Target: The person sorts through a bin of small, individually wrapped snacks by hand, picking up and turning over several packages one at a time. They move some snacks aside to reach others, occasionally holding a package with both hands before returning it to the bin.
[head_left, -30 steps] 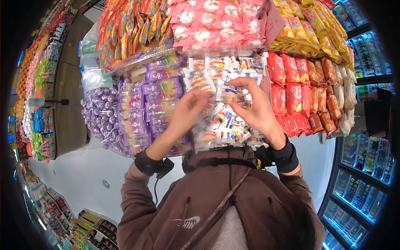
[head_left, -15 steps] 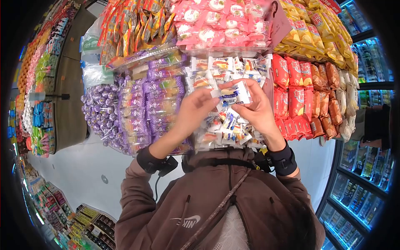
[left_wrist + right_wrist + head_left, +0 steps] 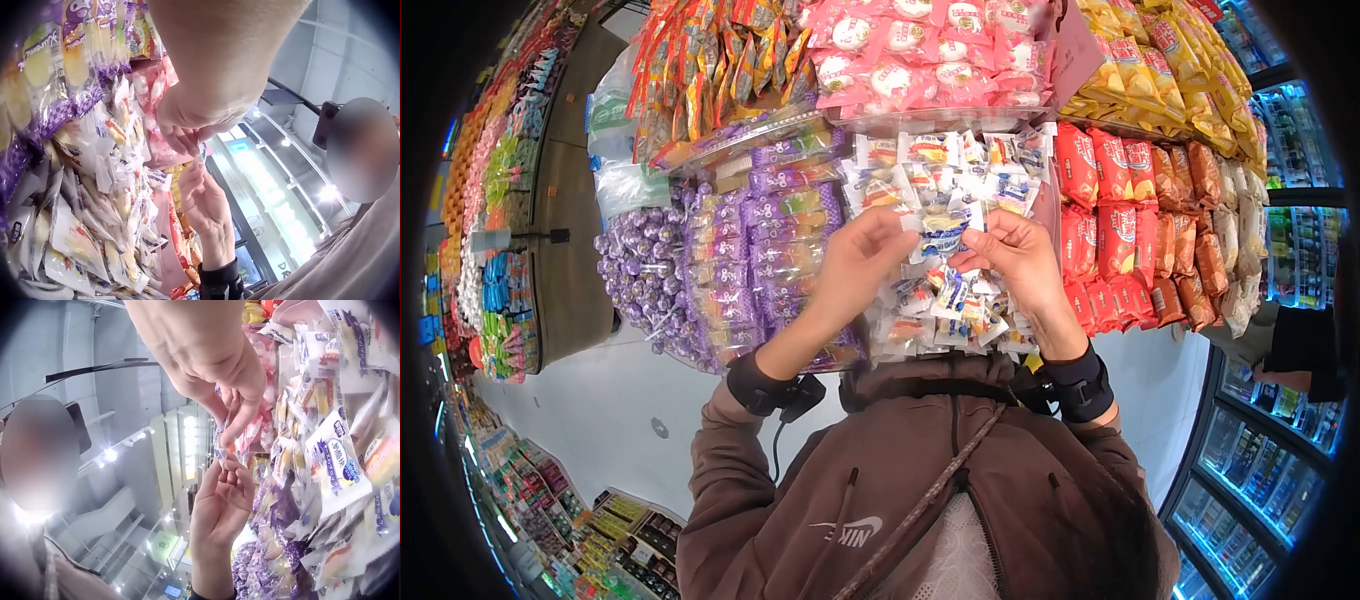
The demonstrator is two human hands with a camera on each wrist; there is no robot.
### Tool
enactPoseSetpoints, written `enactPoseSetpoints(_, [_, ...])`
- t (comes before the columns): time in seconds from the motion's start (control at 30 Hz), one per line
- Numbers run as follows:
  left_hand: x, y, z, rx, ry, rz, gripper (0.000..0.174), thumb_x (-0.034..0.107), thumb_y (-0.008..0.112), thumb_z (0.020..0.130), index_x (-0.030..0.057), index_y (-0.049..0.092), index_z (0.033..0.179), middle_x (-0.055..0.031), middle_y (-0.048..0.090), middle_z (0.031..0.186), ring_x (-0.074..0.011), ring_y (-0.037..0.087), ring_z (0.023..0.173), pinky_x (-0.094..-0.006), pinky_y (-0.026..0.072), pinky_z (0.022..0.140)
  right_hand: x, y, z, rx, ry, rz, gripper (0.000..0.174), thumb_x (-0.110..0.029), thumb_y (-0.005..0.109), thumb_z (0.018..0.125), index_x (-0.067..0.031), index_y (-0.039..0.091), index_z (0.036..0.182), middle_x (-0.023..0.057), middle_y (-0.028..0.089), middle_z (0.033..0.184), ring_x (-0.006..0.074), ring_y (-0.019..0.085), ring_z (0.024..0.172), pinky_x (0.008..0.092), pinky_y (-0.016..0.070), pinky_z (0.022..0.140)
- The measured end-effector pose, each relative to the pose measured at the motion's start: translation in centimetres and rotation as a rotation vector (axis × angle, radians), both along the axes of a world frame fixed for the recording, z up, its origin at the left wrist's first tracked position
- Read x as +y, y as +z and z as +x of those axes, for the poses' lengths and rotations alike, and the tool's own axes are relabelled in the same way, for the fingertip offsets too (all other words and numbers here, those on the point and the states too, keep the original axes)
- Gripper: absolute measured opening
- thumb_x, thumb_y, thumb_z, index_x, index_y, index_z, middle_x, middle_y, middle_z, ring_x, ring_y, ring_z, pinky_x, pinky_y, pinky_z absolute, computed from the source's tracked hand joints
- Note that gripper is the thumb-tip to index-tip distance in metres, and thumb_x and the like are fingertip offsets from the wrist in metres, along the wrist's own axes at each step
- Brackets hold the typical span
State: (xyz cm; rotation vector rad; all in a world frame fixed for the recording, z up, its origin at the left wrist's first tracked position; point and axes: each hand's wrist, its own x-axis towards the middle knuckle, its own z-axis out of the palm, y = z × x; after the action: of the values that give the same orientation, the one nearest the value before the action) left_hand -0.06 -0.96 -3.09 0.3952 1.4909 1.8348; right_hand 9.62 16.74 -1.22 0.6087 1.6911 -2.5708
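In the head view, a small white snack packet with blue print [image 3: 945, 238] is stretched between my two hands, over a bin of similar packets. My left hand [image 3: 862, 265] pinches its left end between thumb and fingertips. At the right edge, my right hand [image 3: 1022, 262] pinches it with thumb and curled fingers. Both wrist views show the fingertips meeting close together at the packet, which is mostly hidden there: the left hand [image 3: 222, 509] is lower in the right wrist view, the right hand [image 3: 209, 203] lower in the left wrist view. Loose white packets [image 3: 955, 300] lie heaped below.
Purple-wrapped snacks [image 3: 785, 225] lie left of the heap, with purple lollipops [image 3: 645, 265] farther left. Red packets [image 3: 1112, 235] stand to the right. Pink bags [image 3: 900, 55] sit on a raised tier behind. A person's dark sleeve [image 3: 1300, 340] shows at the far right.
The left hand, apart and blurred a second ago, has come to the packet's left end. The right hand has shifted its fingers from around the packet to a pinch at its right edge.
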Motion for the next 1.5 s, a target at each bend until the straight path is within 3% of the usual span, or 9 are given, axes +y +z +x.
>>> enactPoseSetpoints(0.13, [0.1,0.0,-0.1,0.001,-0.026,0.002,0.015,0.009,0.061,0.083,0.0036,0.054,0.094,0.0018,0.058,0.086,-0.0030,0.051,0.078,-0.0187,0.0423,0.065,0.1,0.0,0.0,0.017,-0.015,0.024,0.007,-0.005,0.057,0.084,0.0025,0.055,0.084,0.0086,0.063,0.079,0.0154,0.064,0.070,0.0242,0.0529,0.062])
enactPoseSetpoints(0.33, [0.6,0.6,-0.5,0.086,-0.055,-0.001,0.019,0.010,0.063,0.081,0.0022,0.055,0.097,0.0008,0.057,0.086,-0.0049,0.053,0.079,-0.0206,0.0430,0.065,0.4,1.0,0.1,-0.052,0.155,0.371,0.009,-0.005,0.061,0.082,0.0028,0.060,0.085,0.0014,0.058,0.073,0.0050,0.055,0.067,0.0199,0.0442,0.060])
enactPoseSetpoints(0.43, [0.2,1.0,-1.2,0.312,-0.220,-0.139,0.018,0.008,0.062,0.082,0.0012,0.056,0.098,-0.0018,0.058,0.088,-0.0061,0.054,0.082,-0.0226,0.0440,0.068,0.1,2.6,-0.3,0.037,0.243,0.508,0.010,-0.006,0.063,0.080,0.0025,0.061,0.085,0.0002,0.057,0.071,0.0035,0.049,0.066,0.0206,0.0409,0.059])
enactPoseSetpoints(0.57, [0.1,0.7,-1.3,0.234,-0.312,-0.233,0.014,0.007,0.062,0.082,0.0009,0.057,0.094,-0.0025,0.058,0.083,-0.0072,0.055,0.074,-0.0217,0.0444,0.063,0.0,3.5,-0.9,0.024,0.264,0.584,0.011,-0.006,0.062,0.081,0.0021,0.060,0.087,0.0013,0.058,0.073,0.0050,0.051,0.068,0.0221,0.0425,0.061])
enactPoseSetpoints(0.63, [0.1,0.6,-1.1,0.178,-0.285,-0.168,0.012,0.006,0.061,0.082,0.0009,0.056,0.092,-0.0027,0.058,0.081,-0.0075,0.055,0.071,-0.0215,0.0450,0.062,-0.2,3.3,-1.0,0.046,0.175,0.502,0.011,-0.006,0.062,0.081,0.0013,0.059,0.089,0.0016,0.059,0.074,0.0055,0.053,0.070,0.0219,0.0435,0.063])
enactPoseSetpoints(0.83, [0.6,0.3,-0.7,0.031,0.098,0.017,0.008,0.003,0.059,0.083,0.0024,0.054,0.089,-0.0012,0.060,0.081,-0.0082,0.057,0.074,-0.0227,0.0474,0.065,0.0,1.7,-0.5,0.051,0.017,0.355,0.010,-0.005,0.060,0.082,0.0008,0.058,0.090,0.0026,0.061,0.079,0.0066,0.057,0.074,0.0203,0.0454,0.065])
enactPoseSetpoints(1.03, [0.4,0.1,-0.3,-0.084,0.050,0.048,0.010,0.004,0.053,0.086,0.0005,0.052,0.096,-0.0072,0.061,0.093,-0.0142,0.061,0.080,-0.0286,0.0518,0.073,0.3,-0.3,-0.4,0.032,-0.033,0.208,0.008,-0.005,0.057,0.084,0.0017,0.057,0.088,0.0032,0.061,0.076,0.0088,0.059,0.066,0.0196,0.0472,0.058])
enactPoseSetpoints(1.27, [-0.5,-0.6,-0.2,-0.182,0.016,-0.036,0.011,0.002,0.053,0.086,-0.0003,0.052,0.096,-0.0077,0.062,0.091,-0.0183,0.063,0.083,-0.0276,0.0520,0.071,0.3,-1.6,-0.3,-0.006,-0.009,0.254,0.008,-0.007,0.057,0.085,0.0004,0.056,0.087,0.0025,0.061,0.072,0.0058,0.058,0.062,0.0180,0.0443,0.051])
enactPoseSetpoints(1.5, [-1.2,-1.1,0.1,-0.202,-0.013,-0.036,0.014,0.001,0.056,0.084,-0.0017,0.053,0.097,-0.0086,0.063,0.089,-0.0188,0.063,0.082,-0.0241,0.0493,0.068,-0.3,-0.9,-0.3,-0.074,-0.014,0.318,0.006,-0.005,0.059,0.083,0.0002,0.056,0.083,0.0007,0.060,0.071,0.0042,0.056,0.060,0.0175,0.0437,0.053])
